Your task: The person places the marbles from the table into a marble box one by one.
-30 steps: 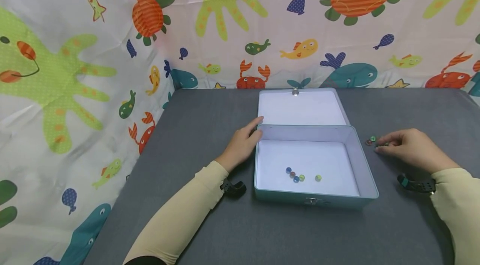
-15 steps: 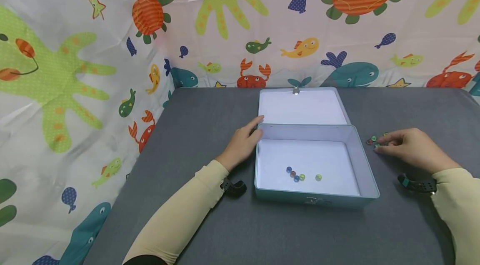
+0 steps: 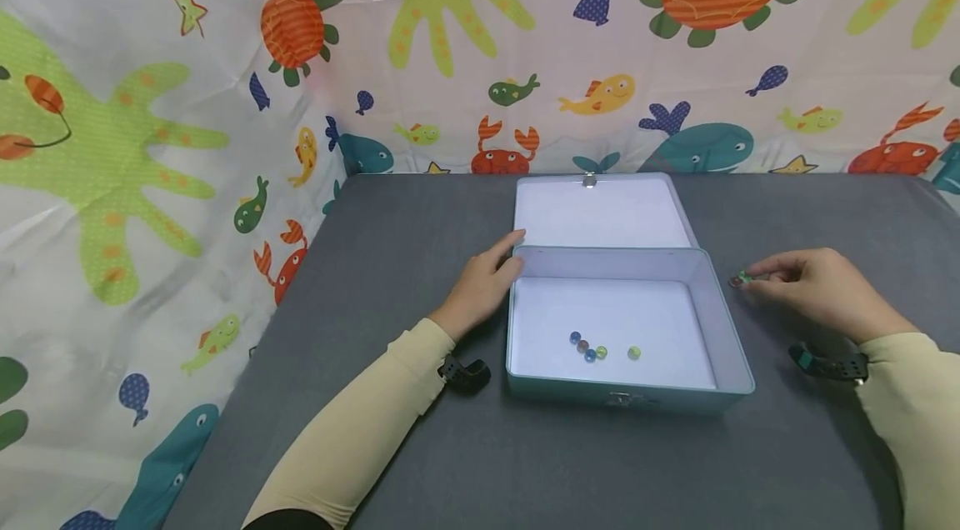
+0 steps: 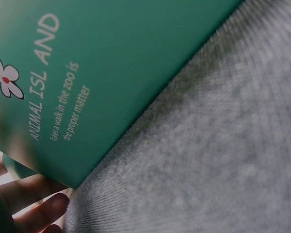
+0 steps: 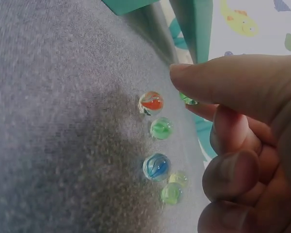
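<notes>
Shifted since the earlier frame: your right hand point(image 3: 831, 288), whose fingertips now lie slightly farther from the tabletop's point(image 3: 600, 472) near edge and closer to the box point(image 3: 731, 402). Your left hand point(image 3: 476, 287) keeps its place. Right wrist view: your thumb and index finger pinch a green marble point(image 5: 188, 99), largely hidden between them; your other fingers are curled inward. Beside them on the tabletop, off the box's right side, lie an orange-swirled marble point(image 5: 151, 103), a second green marble point(image 5: 161, 128), a blue-swirled marble point(image 5: 156, 166), a pale yellow marble point(image 5: 178, 178) and a third green marble point(image 5: 172, 193). Your left hand grasps no marble; its fingers, relaxed, rest at the box's far left corner, by the lid's point(image 3: 600, 213) left edge.

Head view: the box stands upright. On its white floor, towards the near wall, two blue marbles point(image 3: 575, 337), a reddish-brown marble point(image 3: 582, 346) and a yellow-green marble point(image 3: 602, 352) form a cluster; another yellow-green marble point(image 3: 634, 352) lies apart, to the right. A metal latch point(image 3: 619, 399) marks the middle of the near wall. Behind the box, the lid lies open with its white inside upward, a metal clasp point(image 3: 589, 179) at its far edge, near the tabletop's far edge.

Left wrist view: the box's green outer wall carries white lettering point(image 4: 43, 73), "ANIMAL ISLAND", above smaller lines, "Takes a walk in the zoo is / the proper matter", beside a white flower point(image 4: 7, 78) with a red centre.
</notes>
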Demonstrator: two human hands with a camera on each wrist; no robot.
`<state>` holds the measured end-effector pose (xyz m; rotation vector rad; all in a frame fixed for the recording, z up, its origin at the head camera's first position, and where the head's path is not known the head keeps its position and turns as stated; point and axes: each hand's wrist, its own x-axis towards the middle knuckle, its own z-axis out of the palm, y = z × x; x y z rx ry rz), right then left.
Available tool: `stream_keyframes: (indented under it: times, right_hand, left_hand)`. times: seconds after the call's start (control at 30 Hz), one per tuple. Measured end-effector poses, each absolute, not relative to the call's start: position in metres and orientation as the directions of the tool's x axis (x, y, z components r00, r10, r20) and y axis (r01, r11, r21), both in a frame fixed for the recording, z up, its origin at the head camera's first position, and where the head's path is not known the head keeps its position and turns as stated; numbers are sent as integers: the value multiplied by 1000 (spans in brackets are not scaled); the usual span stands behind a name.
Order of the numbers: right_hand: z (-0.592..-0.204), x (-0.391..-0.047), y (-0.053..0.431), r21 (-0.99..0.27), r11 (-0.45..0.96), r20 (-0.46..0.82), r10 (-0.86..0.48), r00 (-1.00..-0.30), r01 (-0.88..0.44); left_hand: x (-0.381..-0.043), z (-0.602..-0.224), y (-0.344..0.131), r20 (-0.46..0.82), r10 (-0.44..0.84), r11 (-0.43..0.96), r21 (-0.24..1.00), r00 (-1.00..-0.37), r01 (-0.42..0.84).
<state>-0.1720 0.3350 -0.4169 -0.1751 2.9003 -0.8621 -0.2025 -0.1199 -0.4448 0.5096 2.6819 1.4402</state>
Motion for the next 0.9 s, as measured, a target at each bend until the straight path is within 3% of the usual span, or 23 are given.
stream_keyframes:
  times: [0.27, 0.53, 0.9]
  right_hand:
    - [-405, -179, 316, -554, 822, 0, -160, -987, -133]
    - [-379, -168, 297, -648, 753, 2, -147, -989, -113]
    - [-365, -170, 277, -663, 732, 30, -187, -982, -160]
  left_hand:
    - [-206, -443, -126, 103, 290, 524, 815, -952, 248]
    - [-207, -445, -126, 113, 296, 536, 802, -948, 263]
    - [-205, -446, -118, 111, 297, 521, 814, -949, 258]
